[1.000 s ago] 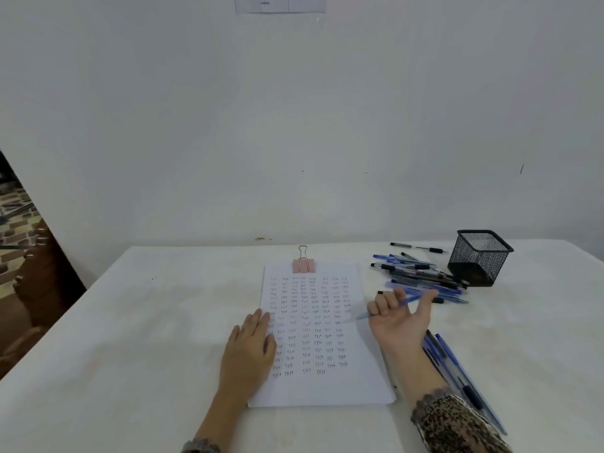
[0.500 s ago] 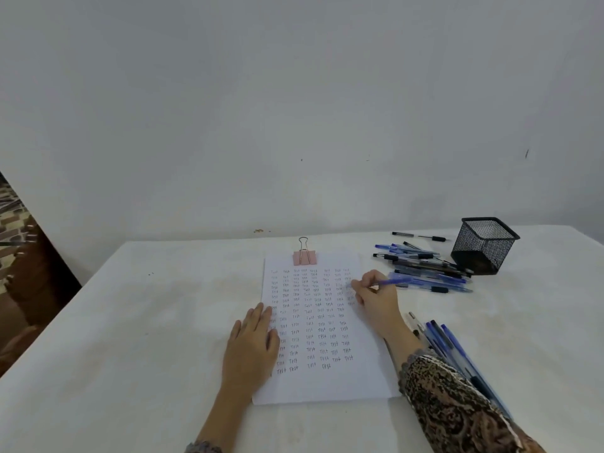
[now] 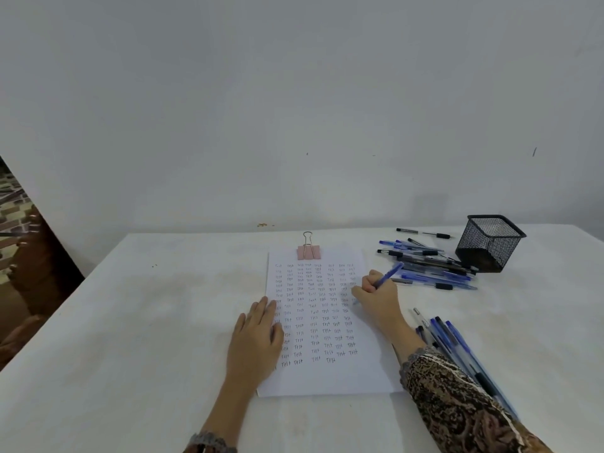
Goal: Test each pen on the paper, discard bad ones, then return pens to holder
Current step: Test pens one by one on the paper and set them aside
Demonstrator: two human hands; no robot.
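Right hand [image 3: 376,294] is curled tight round a blue pen [image 3: 389,274], barrel slanting up and away, tip down near the right edge of the paper [image 3: 327,377]. The patterned sleeve [image 3: 457,403] trails back from the wrist. Across the sheet, the left hand [image 3: 258,335] lies flat with its fingers straight, pressing on the left edge. The paper is packed with rows of small handwritten words, and a pink binder clip [image 3: 309,251] grips its top edge. Just beyond the writing hand, a loose pile of pens [image 3: 431,269] sprawls on the white surface [image 3: 130,322], running up against the black mesh holder [image 3: 490,243] at the far right. Nearer, beside the right forearm, a second bunch of blue pens [image 3: 451,341] lies side by side, partly hidden by the sleeve.
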